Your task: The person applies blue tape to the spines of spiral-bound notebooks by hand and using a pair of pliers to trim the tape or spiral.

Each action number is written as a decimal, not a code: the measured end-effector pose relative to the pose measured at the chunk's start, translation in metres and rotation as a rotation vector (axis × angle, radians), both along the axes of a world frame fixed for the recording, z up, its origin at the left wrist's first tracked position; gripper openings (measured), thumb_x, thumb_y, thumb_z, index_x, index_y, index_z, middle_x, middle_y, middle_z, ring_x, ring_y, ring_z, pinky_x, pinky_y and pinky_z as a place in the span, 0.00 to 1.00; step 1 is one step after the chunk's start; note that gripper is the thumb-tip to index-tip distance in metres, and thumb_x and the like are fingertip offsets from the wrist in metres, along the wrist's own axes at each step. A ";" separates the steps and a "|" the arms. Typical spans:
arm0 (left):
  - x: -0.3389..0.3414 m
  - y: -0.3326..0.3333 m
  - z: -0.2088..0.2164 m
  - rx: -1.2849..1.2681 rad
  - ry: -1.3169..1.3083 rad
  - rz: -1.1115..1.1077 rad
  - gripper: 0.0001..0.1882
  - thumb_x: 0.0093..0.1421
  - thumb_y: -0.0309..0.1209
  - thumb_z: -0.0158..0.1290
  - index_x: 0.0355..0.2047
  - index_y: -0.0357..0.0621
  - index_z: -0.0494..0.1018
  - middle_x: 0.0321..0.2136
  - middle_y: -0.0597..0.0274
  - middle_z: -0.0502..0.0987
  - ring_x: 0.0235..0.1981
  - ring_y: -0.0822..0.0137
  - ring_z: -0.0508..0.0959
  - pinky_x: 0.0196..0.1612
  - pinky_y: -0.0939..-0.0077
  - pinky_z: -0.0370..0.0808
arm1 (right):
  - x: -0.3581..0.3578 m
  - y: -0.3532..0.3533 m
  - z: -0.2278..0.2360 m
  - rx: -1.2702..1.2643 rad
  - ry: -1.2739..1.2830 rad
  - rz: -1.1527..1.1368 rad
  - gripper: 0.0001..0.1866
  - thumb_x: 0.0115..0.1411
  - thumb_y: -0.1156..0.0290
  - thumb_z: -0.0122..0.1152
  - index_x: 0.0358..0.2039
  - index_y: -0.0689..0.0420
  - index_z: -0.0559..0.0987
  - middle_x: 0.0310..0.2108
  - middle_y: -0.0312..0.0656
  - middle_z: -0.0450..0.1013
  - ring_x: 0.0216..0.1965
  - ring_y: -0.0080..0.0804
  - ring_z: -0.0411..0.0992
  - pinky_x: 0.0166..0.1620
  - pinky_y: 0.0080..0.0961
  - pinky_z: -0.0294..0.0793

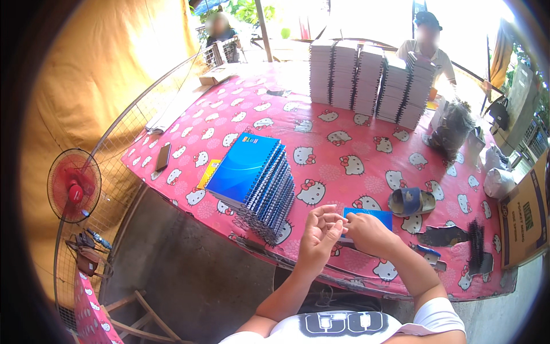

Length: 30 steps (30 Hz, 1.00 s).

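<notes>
My two hands meet above the table's near edge, fingertips almost touching. My left hand (318, 236) is open, palm turned inward, its fingers loosely bent and the thumb apart. The fingers of my right hand (366, 234) are closed in a pinch; whatever they hold is too small or hidden to name. Beneath the right hand lies a blue-covered notebook (378, 217), partly covered by it. Left of my hands stands a tall stack of blue spiral notebooks (243, 169), their black coils facing right. A blue slipper (411, 202) rests just beyond the right hand.
Tall stacks of spiral-bound pages (355, 77) stand at the table's far side. A brown carton (526, 215), black coil bindings (476, 246) and plastic bags (497, 179) are at right. A phone (163, 157) and red fan (74, 192) are left. Two people sit beyond.
</notes>
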<state>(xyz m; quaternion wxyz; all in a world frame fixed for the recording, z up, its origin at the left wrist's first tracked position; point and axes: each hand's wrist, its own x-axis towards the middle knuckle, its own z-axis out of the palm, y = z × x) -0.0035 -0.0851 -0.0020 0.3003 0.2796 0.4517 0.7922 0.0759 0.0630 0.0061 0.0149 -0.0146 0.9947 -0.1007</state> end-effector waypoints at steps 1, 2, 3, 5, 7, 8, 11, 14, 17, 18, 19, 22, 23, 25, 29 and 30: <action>0.000 0.001 -0.001 -0.005 0.001 0.015 0.21 0.64 0.26 0.50 0.55 0.39 0.58 0.37 0.57 0.75 0.38 0.69 0.76 0.47 0.72 0.72 | 0.001 0.001 0.004 -0.034 -0.013 -0.022 0.15 0.50 0.75 0.60 0.41 0.60 0.78 0.33 0.48 0.71 0.38 0.46 0.73 0.40 0.39 0.74; -0.002 0.002 -0.006 -0.051 0.046 0.026 0.21 0.65 0.28 0.50 0.56 0.39 0.58 0.34 0.58 0.75 0.36 0.70 0.77 0.44 0.73 0.73 | 0.003 0.001 0.004 -0.041 0.028 -0.016 0.16 0.50 0.76 0.60 0.42 0.60 0.77 0.33 0.48 0.72 0.38 0.46 0.74 0.40 0.39 0.74; -0.007 0.004 -0.014 -0.098 0.092 0.035 0.22 0.65 0.29 0.49 0.56 0.38 0.57 0.32 0.59 0.75 0.34 0.70 0.77 0.41 0.74 0.74 | 0.004 0.002 0.001 -0.048 0.069 -0.012 0.18 0.50 0.77 0.59 0.44 0.60 0.76 0.34 0.48 0.72 0.38 0.46 0.74 0.40 0.40 0.74; -0.011 0.010 -0.023 -0.186 0.080 0.027 0.24 0.66 0.34 0.49 0.57 0.38 0.55 0.27 0.61 0.75 0.30 0.71 0.78 0.36 0.76 0.76 | 0.008 0.005 -0.003 -0.124 0.221 -0.078 0.19 0.50 0.78 0.58 0.44 0.61 0.75 0.34 0.49 0.73 0.37 0.47 0.74 0.39 0.41 0.75; -0.016 0.018 -0.025 -0.275 -0.026 0.001 0.26 0.67 0.38 0.48 0.58 0.38 0.53 0.23 0.63 0.74 0.27 0.71 0.78 0.30 0.78 0.77 | 0.014 0.011 -0.002 -0.267 0.454 -0.208 0.18 0.49 0.80 0.57 0.44 0.61 0.75 0.34 0.50 0.74 0.36 0.48 0.74 0.39 0.41 0.75; -0.023 0.020 -0.028 -0.269 -0.136 -0.137 0.30 0.67 0.43 0.46 0.61 0.40 0.50 0.27 0.58 0.75 0.28 0.68 0.79 0.29 0.77 0.78 | 0.020 0.010 0.006 -0.327 0.644 -0.230 0.19 0.49 0.81 0.56 0.44 0.61 0.74 0.35 0.51 0.75 0.36 0.49 0.75 0.39 0.41 0.75; -0.025 0.047 -0.027 -0.287 -0.278 -0.213 0.32 0.66 0.41 0.49 0.63 0.43 0.48 0.34 0.55 0.75 0.33 0.67 0.79 0.31 0.75 0.79 | 0.035 -0.007 0.004 -0.270 0.637 -0.172 0.19 0.49 0.81 0.55 0.44 0.61 0.74 0.36 0.50 0.75 0.40 0.49 0.75 0.41 0.40 0.75; -0.029 0.064 -0.057 -0.267 0.183 -0.136 0.29 0.64 0.25 0.50 0.63 0.45 0.53 0.41 0.56 0.74 0.40 0.71 0.76 0.35 0.74 0.78 | 0.045 -0.009 -0.017 -0.320 0.597 -0.145 0.23 0.47 0.79 0.65 0.46 0.60 0.72 0.40 0.48 0.74 0.44 0.47 0.74 0.47 0.37 0.74; -0.021 0.050 -0.032 -0.293 0.363 -0.078 0.25 0.62 0.16 0.48 0.59 0.46 0.61 0.40 0.61 0.75 0.38 0.75 0.75 0.39 0.79 0.74 | 0.065 0.020 -0.002 -0.075 0.937 -0.449 0.32 0.44 0.75 0.72 0.51 0.57 0.69 0.47 0.46 0.71 0.50 0.47 0.70 0.55 0.32 0.69; -0.020 0.045 -0.027 -0.279 0.430 -0.065 0.25 0.62 0.16 0.48 0.59 0.46 0.61 0.39 0.62 0.75 0.38 0.75 0.75 0.41 0.80 0.74 | 0.064 0.021 0.002 -0.211 0.971 -0.612 0.28 0.48 0.81 0.69 0.49 0.57 0.68 0.47 0.43 0.69 0.50 0.40 0.69 0.55 0.29 0.67; -0.016 0.044 -0.025 -0.261 0.494 -0.075 0.25 0.61 0.16 0.48 0.59 0.46 0.61 0.39 0.63 0.75 0.37 0.76 0.75 0.42 0.80 0.73 | 0.066 0.028 -0.007 -0.560 0.868 -0.622 0.26 0.49 0.83 0.67 0.47 0.57 0.67 0.45 0.43 0.69 0.48 0.36 0.69 0.53 0.28 0.67; -0.013 0.062 -0.054 -0.138 0.751 0.179 0.27 0.59 0.15 0.49 0.58 0.46 0.63 0.47 0.55 0.69 0.43 0.67 0.73 0.47 0.75 0.71 | 0.061 0.039 -0.043 -1.011 0.554 -0.626 0.20 0.52 0.90 0.58 0.40 0.56 0.65 0.38 0.38 0.68 0.41 0.22 0.66 0.47 0.21 0.67; -0.013 0.068 -0.056 -0.096 0.805 0.270 0.27 0.59 0.15 0.50 0.58 0.47 0.63 0.49 0.53 0.68 0.44 0.64 0.72 0.47 0.74 0.71 | 0.057 0.036 -0.049 -1.061 0.622 -0.592 0.19 0.52 0.90 0.58 0.40 0.56 0.65 0.38 0.38 0.68 0.41 0.22 0.66 0.46 0.20 0.67; -0.007 0.059 -0.054 -0.108 0.813 0.242 0.29 0.58 0.15 0.51 0.59 0.49 0.63 0.52 0.51 0.64 0.48 0.59 0.70 0.48 0.71 0.70 | 0.049 0.030 -0.062 -1.155 0.759 -0.511 0.19 0.52 0.90 0.59 0.40 0.56 0.65 0.38 0.38 0.68 0.40 0.21 0.65 0.45 0.20 0.67; -0.018 0.052 -0.055 -0.241 0.879 0.128 0.32 0.57 0.15 0.52 0.61 0.54 0.62 0.53 0.50 0.63 0.52 0.56 0.69 0.50 0.71 0.69 | 0.044 0.024 -0.067 -1.088 0.637 -0.652 0.15 0.54 0.85 0.61 0.37 0.57 0.66 0.34 0.36 0.70 0.37 0.21 0.68 0.41 0.21 0.69; -0.018 0.052 -0.054 -0.258 0.805 0.108 0.31 0.57 0.20 0.55 0.60 0.57 0.64 0.55 0.50 0.62 0.53 0.55 0.68 0.55 0.58 0.65 | 0.044 0.022 -0.068 -1.088 0.645 -0.697 0.15 0.54 0.83 0.63 0.37 0.57 0.67 0.32 0.36 0.70 0.36 0.21 0.68 0.40 0.21 0.69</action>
